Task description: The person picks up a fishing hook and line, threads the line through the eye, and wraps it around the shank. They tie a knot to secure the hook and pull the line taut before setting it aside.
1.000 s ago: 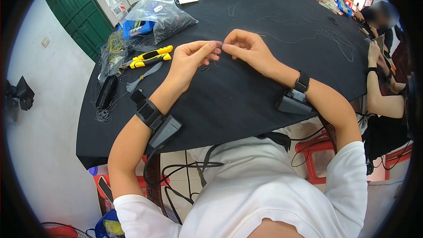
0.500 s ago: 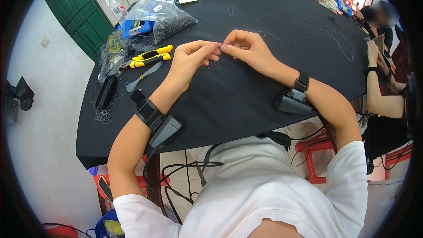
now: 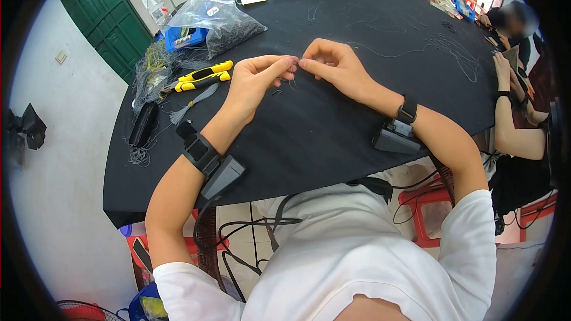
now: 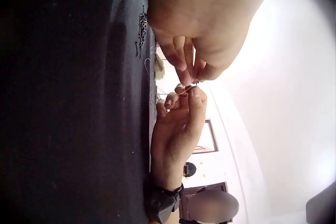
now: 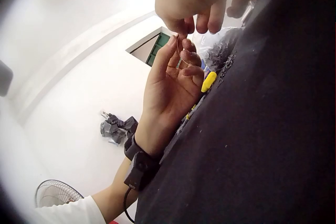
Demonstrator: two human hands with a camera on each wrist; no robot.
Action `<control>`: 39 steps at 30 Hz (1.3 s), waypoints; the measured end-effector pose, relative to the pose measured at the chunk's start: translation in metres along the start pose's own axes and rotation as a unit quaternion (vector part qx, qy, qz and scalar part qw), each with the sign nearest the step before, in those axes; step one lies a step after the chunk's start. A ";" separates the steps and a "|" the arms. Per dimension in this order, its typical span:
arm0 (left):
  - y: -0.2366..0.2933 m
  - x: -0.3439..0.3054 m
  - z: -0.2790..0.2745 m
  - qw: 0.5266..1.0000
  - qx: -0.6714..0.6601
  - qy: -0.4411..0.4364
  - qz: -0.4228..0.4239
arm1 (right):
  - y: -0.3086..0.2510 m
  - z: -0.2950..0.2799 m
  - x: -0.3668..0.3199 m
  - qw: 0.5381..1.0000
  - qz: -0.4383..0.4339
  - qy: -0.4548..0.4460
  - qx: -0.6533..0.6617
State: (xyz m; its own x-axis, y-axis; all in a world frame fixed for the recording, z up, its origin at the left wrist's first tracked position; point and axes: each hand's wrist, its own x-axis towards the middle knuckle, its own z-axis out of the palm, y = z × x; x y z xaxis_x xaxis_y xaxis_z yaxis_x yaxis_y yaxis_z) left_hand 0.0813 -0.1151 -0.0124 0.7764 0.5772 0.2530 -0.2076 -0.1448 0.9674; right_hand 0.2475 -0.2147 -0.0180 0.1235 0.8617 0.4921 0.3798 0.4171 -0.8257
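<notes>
Over the black-covered table, my left hand and right hand meet almost fingertip to fingertip. Between thumb and forefinger the left hand pinches a thin line, which curves down across its fingers in the right wrist view. The right thumb and forefinger pinch at the same spot, where a tiny dark piece shows in the left wrist view; I cannot tell its kind. A small dark bit lies on the cloth below the left fingers. Small dark metal pieces lie in a cluster in the left wrist view.
Left of my hands lie yellow-black pliers, a tied bundle of grey line and a tangle of line. Behind them stands a clear bag of dark pieces. Loose line lies to the right, near another person's arms.
My fingertips shift only slightly at the line, and the small dark bit on the cloth shows a little more clearly. The person at the right has moved a hand.
</notes>
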 end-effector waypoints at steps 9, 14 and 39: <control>0.000 0.000 0.000 1.000 0.009 0.008 -0.008 | 0.002 0.000 0.000 1.000 -0.005 -0.003 -0.004; -0.001 0.000 0.000 1.000 0.004 0.002 -0.005 | 0.001 0.000 0.000 1.000 -0.005 -0.002 0.006; 0.001 -0.001 0.003 1.000 0.005 0.022 -0.021 | -0.001 -0.001 0.000 1.000 -0.008 0.024 0.000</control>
State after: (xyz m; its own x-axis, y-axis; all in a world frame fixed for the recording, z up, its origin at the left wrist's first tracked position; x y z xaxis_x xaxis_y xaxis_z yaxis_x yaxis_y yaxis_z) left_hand 0.0818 -0.1178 -0.0114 0.7575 0.6174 0.2123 -0.1699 -0.1276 0.9772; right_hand 0.2478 -0.2153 -0.0166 0.1606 0.8399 0.5185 0.3831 0.4311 -0.8170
